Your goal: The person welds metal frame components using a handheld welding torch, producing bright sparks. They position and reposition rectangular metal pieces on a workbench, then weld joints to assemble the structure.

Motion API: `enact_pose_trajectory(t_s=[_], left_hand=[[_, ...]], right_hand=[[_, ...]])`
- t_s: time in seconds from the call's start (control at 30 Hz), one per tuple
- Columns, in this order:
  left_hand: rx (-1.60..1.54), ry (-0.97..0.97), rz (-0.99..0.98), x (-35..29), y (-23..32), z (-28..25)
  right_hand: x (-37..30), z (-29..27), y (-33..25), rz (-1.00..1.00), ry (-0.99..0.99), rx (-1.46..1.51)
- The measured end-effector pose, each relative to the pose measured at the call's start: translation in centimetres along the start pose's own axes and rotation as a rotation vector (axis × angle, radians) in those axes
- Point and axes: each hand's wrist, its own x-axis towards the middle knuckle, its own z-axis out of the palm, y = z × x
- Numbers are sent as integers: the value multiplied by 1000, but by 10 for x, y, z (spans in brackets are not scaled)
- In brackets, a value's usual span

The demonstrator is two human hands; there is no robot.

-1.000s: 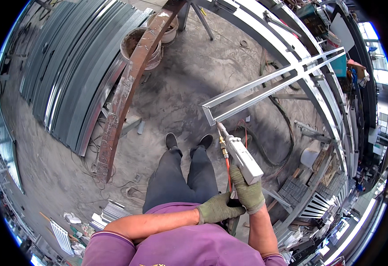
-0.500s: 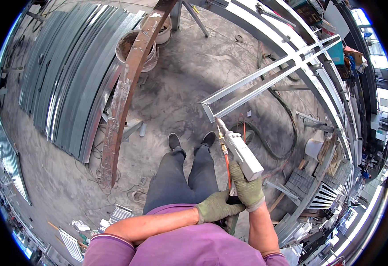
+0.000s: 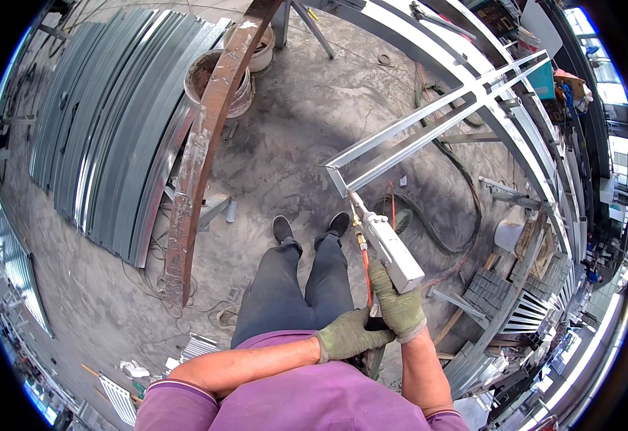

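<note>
My right hand (image 3: 398, 302), in an olive work glove, is wrapped around the rear of a white welding gun (image 3: 393, 251). Beside it, my left hand (image 3: 353, 335), gloved alike, is closed around a dark part below the gun's body, partly hidden by the fingers. A brass fitting and an orange hose (image 3: 366, 269) run along the gun's left side. The gun's nozzle meets the near corner of a narrow silver metal frame (image 3: 393, 147), made of two long bars joined by a short end piece. The frame's far part lies across a curved-looking steel beam (image 3: 429, 50).
A rusty brown beam (image 3: 202, 151) stands left of my feet, with buckets (image 3: 238, 100) behind it. Long grey metal profiles (image 3: 113, 129) lie stacked at far left. A dark hose (image 3: 464, 251) loops over the floor on the right, near stacked grey blocks (image 3: 485, 294).
The view has shifted very slightly. Both hands, the welding gun and the frame corner keep the same places relative to one another.
</note>
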Motion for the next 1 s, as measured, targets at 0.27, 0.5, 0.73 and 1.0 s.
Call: enact_pose_trajectory(t_s=[0.27, 0.5, 0.73, 1.0], left_hand=[[-25, 27, 27, 1, -6, 1], [-17, 13, 17, 0, -11, -1], [-18, 1, 20, -4, -7, -3], [5, 27, -28, -6, -9, -2]], right_hand=[[0, 2, 5, -8, 12, -17], [-1, 5, 2, -21, 24, -10], [-2, 7, 3, 7, 19, 2], [-3, 9, 3, -10, 33, -22]])
